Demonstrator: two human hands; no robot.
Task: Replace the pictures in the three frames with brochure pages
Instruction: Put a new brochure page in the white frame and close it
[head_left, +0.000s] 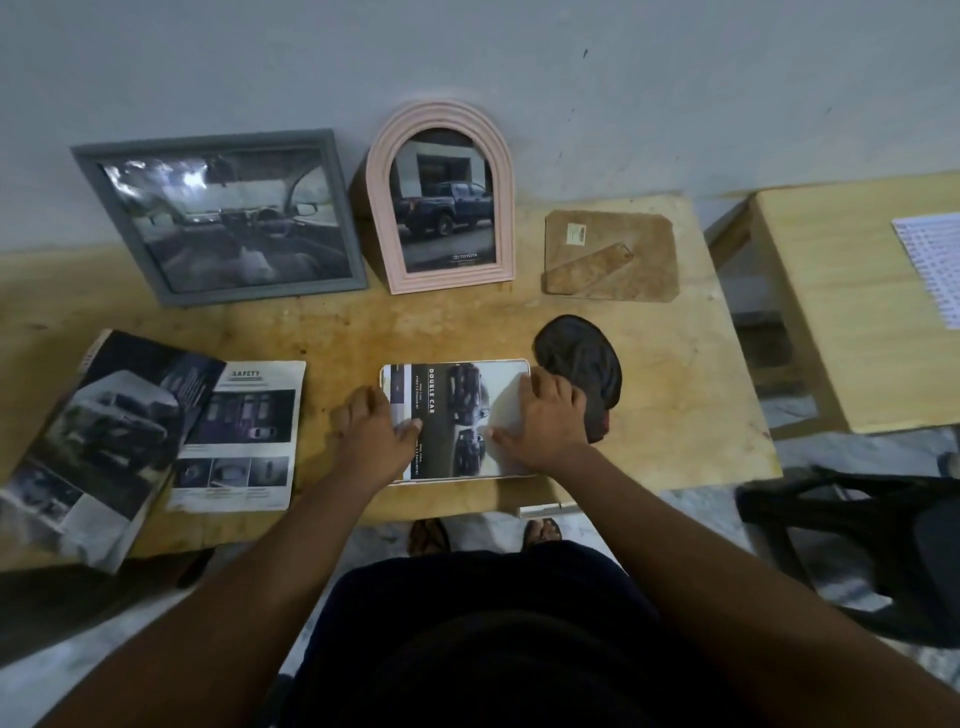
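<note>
Lettering "DOUBLE CAB" runs sideways on the page (457, 418) lying in the white frame (525, 364) at table (363, 332) centre. Left hand (371, 434) and right hand (545, 421) lie flat on the page, fingers spread, gripping nothing. At 12 o'clock, the pink frame (441, 200) shows a "TOYOTA" pickup; at 11, the grey frame (221, 215) a cabin interior. At 9, a loose sheet (239, 436) reads "SAFETY".

Both arms reach forward, hands low and close together.
Left hand (371, 434) lies palm-down, fingers spread; right hand (545, 415) likewise flat, seemingly pressing, thumbs turned inward.
</note>
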